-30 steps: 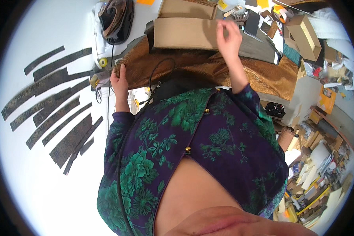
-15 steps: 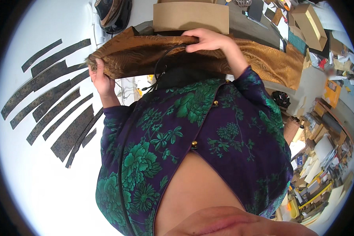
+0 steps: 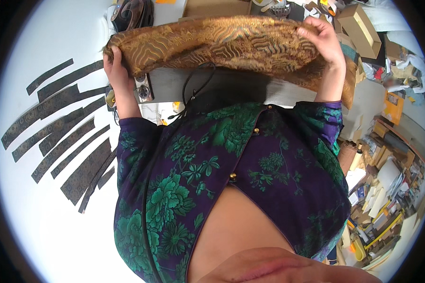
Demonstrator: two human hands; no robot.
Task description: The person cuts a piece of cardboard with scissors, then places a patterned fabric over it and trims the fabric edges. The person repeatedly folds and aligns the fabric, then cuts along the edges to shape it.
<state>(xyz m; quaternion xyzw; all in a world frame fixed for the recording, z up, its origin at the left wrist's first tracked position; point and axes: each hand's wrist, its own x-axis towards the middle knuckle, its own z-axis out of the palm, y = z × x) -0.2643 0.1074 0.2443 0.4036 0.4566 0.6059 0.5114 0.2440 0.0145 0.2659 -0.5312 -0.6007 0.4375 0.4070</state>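
Observation:
A long piece of gold-brown brocade fabric (image 3: pixel 212 40) with a wavy pattern stretches between my two hands over the table. At its left end my left hand (image 3: pixel 117 68) pinches the edge, thumb in front. My right hand (image 3: pixel 322 40) grips the upper edge toward the right, fingers partly behind the cloth. Beyond that hand the rest of the fabric hangs down to the right. Just below the cloth's left end, a small device with a round dial (image 3: pixel 144 89) shows on the table.
Dark patterned fabric strips (image 3: pixel 56 104) lie on the white surface at left. An iron (image 3: pixel 131 18) stands at the far left. Cardboard boxes (image 3: pixel 359 30) sit at the far right. Shelves crowded with rolls and papers (image 3: pixel 382 198) fill the right side. A black cord (image 3: pixel 200 87) loops before me.
My right hand has slid along the fabric to the right and up. The cloth is now lifted and spread wider, uncovering the grey table and the dial device.

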